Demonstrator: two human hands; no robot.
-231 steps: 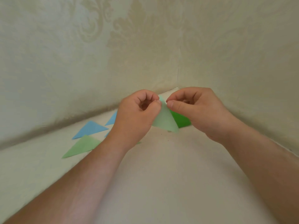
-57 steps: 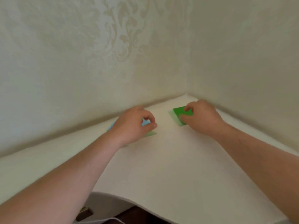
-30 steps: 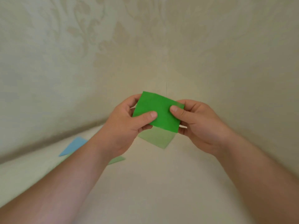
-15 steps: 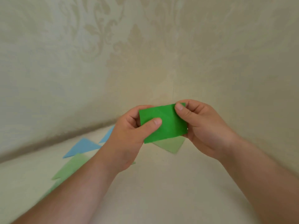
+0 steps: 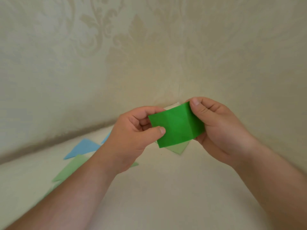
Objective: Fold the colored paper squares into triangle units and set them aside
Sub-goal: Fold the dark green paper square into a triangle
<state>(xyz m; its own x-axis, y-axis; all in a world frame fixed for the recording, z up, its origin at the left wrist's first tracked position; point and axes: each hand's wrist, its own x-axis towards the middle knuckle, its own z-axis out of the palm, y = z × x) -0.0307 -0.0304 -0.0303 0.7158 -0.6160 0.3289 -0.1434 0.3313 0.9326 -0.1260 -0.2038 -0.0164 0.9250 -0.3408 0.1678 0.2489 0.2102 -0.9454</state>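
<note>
Head view looks into a corner where two patterned walls (image 5: 69, 67) meet at 12 o'clock, with the pale surface (image 5: 166, 196) running up to both of them. Bare room on that surface lies from the middle toward 6 o'clock, between the two forearms; toward 12 o'clock it narrows into the corner.

At 9 o'clock from the hands a blue triangle (image 5: 83, 147) lies flat, and a second blue piece shows just past the left wrist. Closer in, at 8 o'clock, a pale green triangle (image 5: 71, 168) lies partly under the left forearm. A pale green sheet (image 5: 178, 148) rests on the surface directly below the held paper.

Held up above the surface, near the middle of the view, is the green paper square (image 5: 176, 125), bright green, with a straight crease running down its right part. Left hand (image 5: 132, 138) pinches its left edge, the grip being thumb in front and fingers curled behind. Right hand (image 5: 219, 130) pinches the upper right corner with its thumb on the front face, fingers behind the sheet.
</note>
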